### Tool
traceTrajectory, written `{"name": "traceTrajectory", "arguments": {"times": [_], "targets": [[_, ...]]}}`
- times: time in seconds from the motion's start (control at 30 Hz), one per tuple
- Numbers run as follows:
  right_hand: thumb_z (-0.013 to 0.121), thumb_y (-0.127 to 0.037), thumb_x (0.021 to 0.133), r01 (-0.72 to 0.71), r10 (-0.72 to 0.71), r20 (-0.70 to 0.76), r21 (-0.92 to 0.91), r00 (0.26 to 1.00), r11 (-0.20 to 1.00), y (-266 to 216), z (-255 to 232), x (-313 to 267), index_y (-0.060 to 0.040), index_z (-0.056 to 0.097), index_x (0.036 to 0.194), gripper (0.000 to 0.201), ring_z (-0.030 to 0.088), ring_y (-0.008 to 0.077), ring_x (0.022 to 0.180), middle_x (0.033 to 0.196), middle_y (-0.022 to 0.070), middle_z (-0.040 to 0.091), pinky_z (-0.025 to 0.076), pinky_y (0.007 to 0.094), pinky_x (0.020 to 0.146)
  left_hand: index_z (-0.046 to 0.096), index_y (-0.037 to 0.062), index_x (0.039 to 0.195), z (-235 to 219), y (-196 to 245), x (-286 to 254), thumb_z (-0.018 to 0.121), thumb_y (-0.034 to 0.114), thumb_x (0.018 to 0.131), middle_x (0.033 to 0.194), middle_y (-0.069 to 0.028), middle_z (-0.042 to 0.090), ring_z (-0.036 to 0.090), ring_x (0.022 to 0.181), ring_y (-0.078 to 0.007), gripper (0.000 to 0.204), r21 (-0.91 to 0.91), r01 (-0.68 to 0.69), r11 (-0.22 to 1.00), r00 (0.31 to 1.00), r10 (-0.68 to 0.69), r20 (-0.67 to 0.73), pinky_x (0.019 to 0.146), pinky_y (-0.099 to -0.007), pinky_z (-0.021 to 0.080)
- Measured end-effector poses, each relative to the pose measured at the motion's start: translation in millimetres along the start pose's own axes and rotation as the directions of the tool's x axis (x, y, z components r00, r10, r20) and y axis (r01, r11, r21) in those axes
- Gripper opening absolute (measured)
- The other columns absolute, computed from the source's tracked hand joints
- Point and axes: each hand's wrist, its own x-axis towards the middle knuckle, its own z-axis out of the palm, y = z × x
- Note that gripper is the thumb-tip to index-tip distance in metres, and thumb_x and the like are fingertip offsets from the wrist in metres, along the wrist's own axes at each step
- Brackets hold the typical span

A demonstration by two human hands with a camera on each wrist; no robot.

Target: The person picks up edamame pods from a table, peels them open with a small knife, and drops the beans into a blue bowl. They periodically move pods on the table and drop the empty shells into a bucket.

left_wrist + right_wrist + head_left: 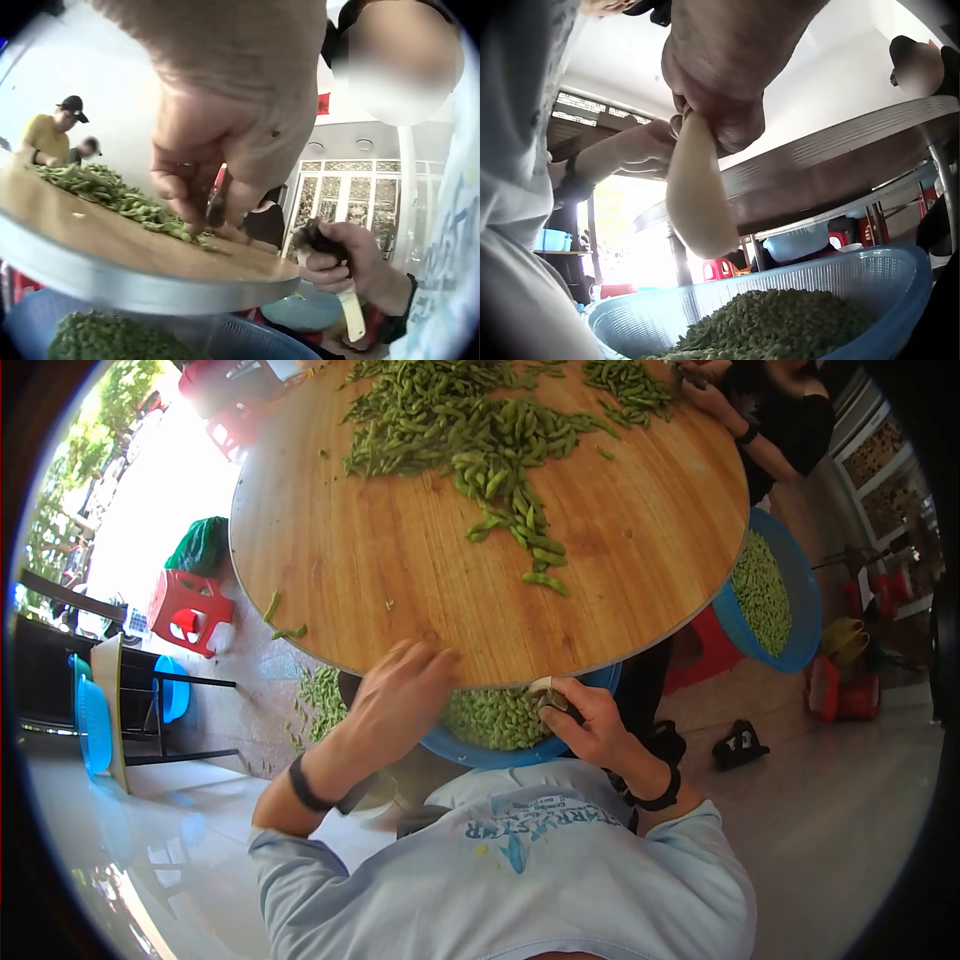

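My left hand (405,695) reaches over the near edge of the round wooden table (340,560), blurred in the head view. Its fingers are loosely bent in the left wrist view, with no pod visible between them. My right hand (592,725) grips a small tool with a dark part and a cream handle (351,311); the tool's exact kind I cannot tell. That handle points down from the fist in the right wrist view. Below both hands, under the table edge, stands a blue plastic basket (896,319) holding shelled green beans (495,722).
Green soybean pods (430,435) lie heaped across the table's far half, trailing nearer. At right is another blue basin (800,615) of beans beside a person in black (800,420). Left are a red stool (190,605) and pods on the floor (325,700).
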Motion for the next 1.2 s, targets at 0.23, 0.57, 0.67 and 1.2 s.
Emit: {"name": "traceTrajectory", "arguments": {"times": [0.23, 0.57, 0.67, 1.2], "targets": [[0.044, -0.008, 0.095, -0.253, 0.297, -0.066, 0.371, 0.953, 0.893, 0, -12, -7, 0.0017, 0.049, 0.124, 0.031, 0.044, 0.0061, 0.053, 0.075, 0.0025, 0.054, 0.035, 0.0193, 0.048, 0.056, 0.0030, 0.099, 70, -14, 127, 0.062, 0.004, 0.069, 0.093, -0.0140, 0.048, 0.054, 0.087, -0.0322, 0.030, 0.013, -0.173, 0.985, 0.963, 0.172, -0.206, 0.072, -0.0393, 0.049], [0.041, -0.016, 0.098, -0.186, 0.382, -0.136, 0.695, 0.914, 0.695, -3, -13, 15, -0.0010, 0.038, 0.135, 0.039, 0.044, 0.0082, 0.051, 0.075, 0.0068, 0.053, 0.036, 0.0202, 0.041, 0.059, -0.0017, 0.100, 49, 14, 77, 0.051, 0.009, 0.090, 0.067, -0.0026, 0.055, 0.050, 0.055, -0.0099, 0.017, -0.831, 0.276, 0.483, 0.959, -0.079, 0.273, 0.049, -0.0244, 0.040], [0.040, -0.016, 0.098, -0.219, 0.347, 0.014, 0.800, 0.938, 0.559, -13, -13, 17, -0.0014, 0.036, 0.137, 0.041, 0.044, 0.0088, 0.050, 0.073, 0.0064, 0.052, 0.036, 0.0201, 0.041, 0.059, -0.0024, 0.106, 51, 18, 59, 0.051, 0.013, 0.092, 0.067, 0.0027, 0.050, 0.045, 0.058, -0.0014, 0.022, -0.877, 0.383, 0.291, 0.923, -0.095, 0.372, 0.047, -0.0180, 0.033], [0.043, -0.010, 0.097, -0.226, 0.319, -0.045, 0.613, 0.947, 0.757, -7, 10, 15, 0.0015, 0.046, 0.130, 0.035, 0.042, 0.0066, 0.047, 0.068, 0.0056, 0.052, 0.034, 0.0193, 0.040, 0.057, -0.0013, 0.101, 77, 10, 31, 0.049, 0.009, 0.095, 0.073, 0.0013, 0.050, 0.046, 0.061, -0.0054, 0.014, -0.931, 0.071, 0.358, 0.987, -0.158, 0.014, 0.050, -0.0192, 0.035]]}}
